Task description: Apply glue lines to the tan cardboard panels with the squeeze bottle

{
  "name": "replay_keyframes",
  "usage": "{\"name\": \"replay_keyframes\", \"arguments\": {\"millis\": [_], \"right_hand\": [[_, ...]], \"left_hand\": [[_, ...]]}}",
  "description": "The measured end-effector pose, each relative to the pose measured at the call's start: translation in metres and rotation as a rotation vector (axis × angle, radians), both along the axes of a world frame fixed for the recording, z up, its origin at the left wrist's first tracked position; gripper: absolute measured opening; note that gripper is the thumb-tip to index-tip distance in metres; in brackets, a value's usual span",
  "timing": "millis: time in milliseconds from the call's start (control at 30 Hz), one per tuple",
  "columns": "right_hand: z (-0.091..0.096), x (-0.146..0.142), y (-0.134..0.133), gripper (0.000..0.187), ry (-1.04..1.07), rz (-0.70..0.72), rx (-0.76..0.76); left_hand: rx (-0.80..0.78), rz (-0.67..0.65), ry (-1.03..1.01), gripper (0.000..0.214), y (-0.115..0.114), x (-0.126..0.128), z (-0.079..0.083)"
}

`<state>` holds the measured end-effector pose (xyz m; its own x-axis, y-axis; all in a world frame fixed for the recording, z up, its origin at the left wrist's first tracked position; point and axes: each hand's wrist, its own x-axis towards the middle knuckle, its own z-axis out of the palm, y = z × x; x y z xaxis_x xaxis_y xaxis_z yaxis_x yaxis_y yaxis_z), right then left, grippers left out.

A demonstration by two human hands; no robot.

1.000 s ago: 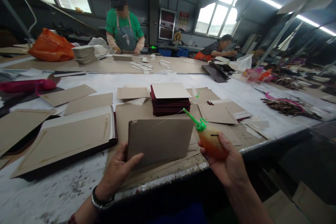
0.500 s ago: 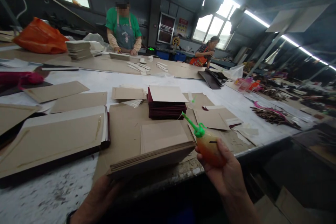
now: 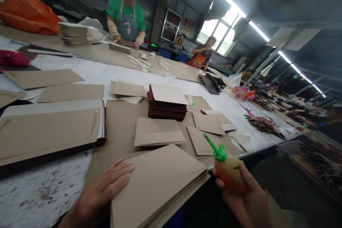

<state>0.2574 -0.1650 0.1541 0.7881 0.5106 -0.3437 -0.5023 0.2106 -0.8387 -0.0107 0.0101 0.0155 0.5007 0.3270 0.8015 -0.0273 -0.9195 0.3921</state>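
My right hand [image 3: 245,192] is wrapped around a glue squeeze bottle [image 3: 231,172] with a yellow-to-orange body and a green nozzle pointing up and left. To its left, a thick stack of grey-brown cardboard sheets [image 3: 157,181] lies at a slant at the table's front edge, its near corner running out of view. My left hand [image 3: 107,185] rests against the stack's left edge, fingers stretched out. Just beyond are a few flat cardboard sheets [image 3: 159,131] and a pile of dark red covers [image 3: 168,108] topped by a pale board.
At left stands a thick pile of boards with glue streaks [image 3: 53,124]. More cardboard pieces [image 3: 208,123] lie at right. Across the table a co-worker in a green shirt [image 3: 127,17] handles boards; another person in an orange apron [image 3: 199,58] stands farther right. An orange bag [image 3: 26,12] sits far left.
The cardboard stack has turned its broad face upward and come nearer. My left hand has moved from its lower edge to its left side. The bottle has shifted right and down in view.
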Motion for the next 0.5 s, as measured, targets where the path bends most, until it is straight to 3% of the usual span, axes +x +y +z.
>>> {"name": "replay_keyframes", "arguments": {"millis": [133,267,367,500], "right_hand": [[0.0,0.003,0.002,0.04,0.045,-0.012,0.008],[-0.003,0.002,0.006,0.037,0.042,0.019,0.017],[-0.006,0.001,0.01,0.035,0.037,0.034,0.024],[-0.009,0.002,0.015,0.033,0.03,0.055,0.021]], "left_hand": [[0.145,-0.018,0.086,0.041,-0.004,-0.009,0.015],[0.278,-0.062,0.172,0.028,-0.007,-0.018,0.034],[0.368,-0.098,0.214,0.026,0.007,-0.013,0.04],[0.483,-0.07,0.227,0.026,0.041,0.003,0.032]]}}
